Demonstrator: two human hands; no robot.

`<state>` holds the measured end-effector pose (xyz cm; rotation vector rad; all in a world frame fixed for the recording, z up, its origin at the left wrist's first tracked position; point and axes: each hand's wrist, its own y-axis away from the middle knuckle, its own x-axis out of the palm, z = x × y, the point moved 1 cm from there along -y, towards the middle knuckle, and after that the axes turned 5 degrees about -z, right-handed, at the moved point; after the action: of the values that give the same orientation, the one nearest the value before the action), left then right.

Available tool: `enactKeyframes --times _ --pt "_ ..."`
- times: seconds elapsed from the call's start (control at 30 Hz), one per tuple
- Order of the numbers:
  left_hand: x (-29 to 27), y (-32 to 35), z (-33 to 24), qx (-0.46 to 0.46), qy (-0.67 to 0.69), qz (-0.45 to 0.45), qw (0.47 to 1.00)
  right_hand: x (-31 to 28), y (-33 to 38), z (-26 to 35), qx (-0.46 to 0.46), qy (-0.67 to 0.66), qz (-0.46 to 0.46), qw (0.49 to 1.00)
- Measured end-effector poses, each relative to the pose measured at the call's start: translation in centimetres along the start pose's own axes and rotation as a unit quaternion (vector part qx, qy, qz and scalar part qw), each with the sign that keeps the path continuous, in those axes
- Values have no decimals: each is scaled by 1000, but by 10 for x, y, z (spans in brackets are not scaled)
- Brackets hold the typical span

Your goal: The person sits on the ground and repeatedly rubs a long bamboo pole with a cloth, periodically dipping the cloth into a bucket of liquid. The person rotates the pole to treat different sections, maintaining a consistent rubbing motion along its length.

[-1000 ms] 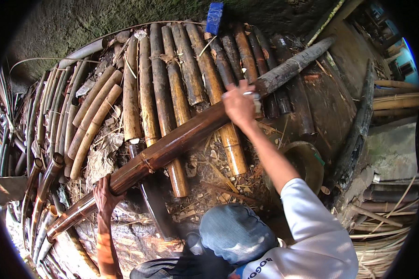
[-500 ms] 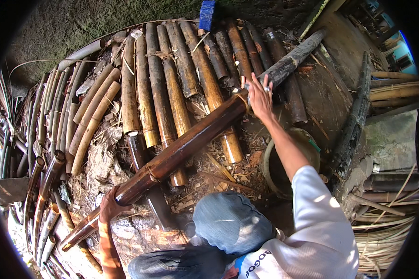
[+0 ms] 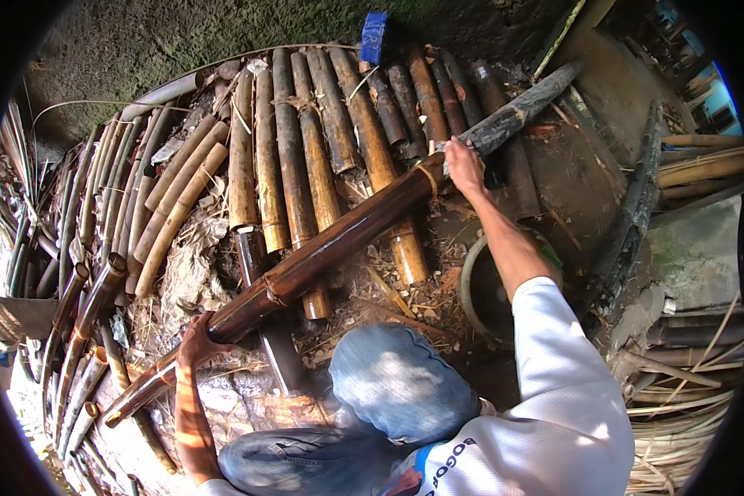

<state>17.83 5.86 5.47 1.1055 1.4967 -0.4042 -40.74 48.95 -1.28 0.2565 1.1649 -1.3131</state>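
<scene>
A long dark brown bamboo pole [image 3: 339, 240] runs diagonally from lower left to upper right, its far end blackened. My left hand [image 3: 197, 341] grips it from below near the lower end. My right hand [image 3: 463, 165] is closed on the pole near a node at the upper part, arm stretched out in a white sleeve. The pole lies across a row of cut brown bamboo sections [image 3: 306, 165] on the ground. My knees in blue jeans [image 3: 397, 380] are bent below the pole.
Thin bamboo poles [image 3: 83, 248] are stacked on the left. A blue object [image 3: 374, 37] stands at the top by a mossy wall. A round dark basin [image 3: 484, 289] sits right of my knee. Dark logs [image 3: 628, 223] and bamboo strips [image 3: 686, 413] lie right.
The pole's lower part has shifted toward me and the view has dropped lower. My right hand went from open fingers against the pole to closed on it; my left hand stays gripping.
</scene>
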Motion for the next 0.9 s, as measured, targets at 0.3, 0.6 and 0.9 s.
enactKeyframes --times 0.3,0.6,0.9 --pt "8 -5 16 34 -6 -36 999 -175 156 -72 448 -347 179 804" --pt "-26 -14 -82 -6 108 36 994 -127 264 -82 331 -54 244 910" --pt "6 -115 -177 8 466 87 881 -26 101 180 91 -290 85 949"
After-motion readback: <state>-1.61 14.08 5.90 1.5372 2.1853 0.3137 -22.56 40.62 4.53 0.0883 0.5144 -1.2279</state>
